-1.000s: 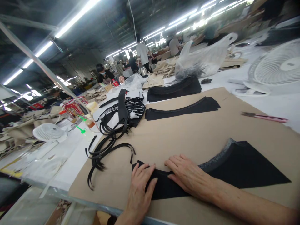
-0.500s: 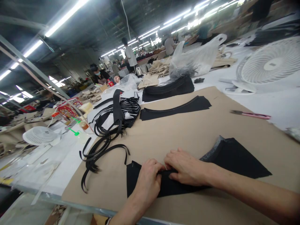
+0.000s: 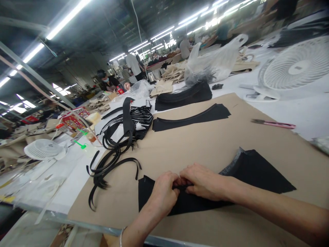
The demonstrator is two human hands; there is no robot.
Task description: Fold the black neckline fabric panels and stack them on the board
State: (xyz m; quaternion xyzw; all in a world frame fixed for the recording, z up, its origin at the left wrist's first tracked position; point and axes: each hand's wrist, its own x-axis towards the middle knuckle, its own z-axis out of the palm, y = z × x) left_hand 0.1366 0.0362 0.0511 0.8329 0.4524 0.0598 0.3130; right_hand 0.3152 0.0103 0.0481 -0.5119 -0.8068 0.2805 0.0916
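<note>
A curved black fabric piece (image 3: 259, 173) lies on tan sheeting (image 3: 195, 144) in front of me, its right part showing a greyish inner edge. My left hand (image 3: 166, 190) is closed, pinching the fabric's upper edge left of the middle. Close beside it, nearly touching, my right hand (image 3: 199, 181) pinches the same edge with bent fingers. Both hands cover the stretch of edge between them. Farther back lies a second curved black piece (image 3: 191, 117), and behind that a thicker black stack (image 3: 183, 97).
Black strips (image 3: 110, 164) lie tangled at left. Pink-handled snips (image 3: 273, 123) rest at right, near a white fan (image 3: 295, 67). A plastic bag (image 3: 213, 61) stands at the back. Another small fan (image 3: 45, 149) and green-tipped bottles (image 3: 81, 144) are at left. Other people are in the background.
My left hand has shifted slightly right and up along the edge, closing toward my right hand. The view has moved a little. A person in the background has turned and leaned.
</note>
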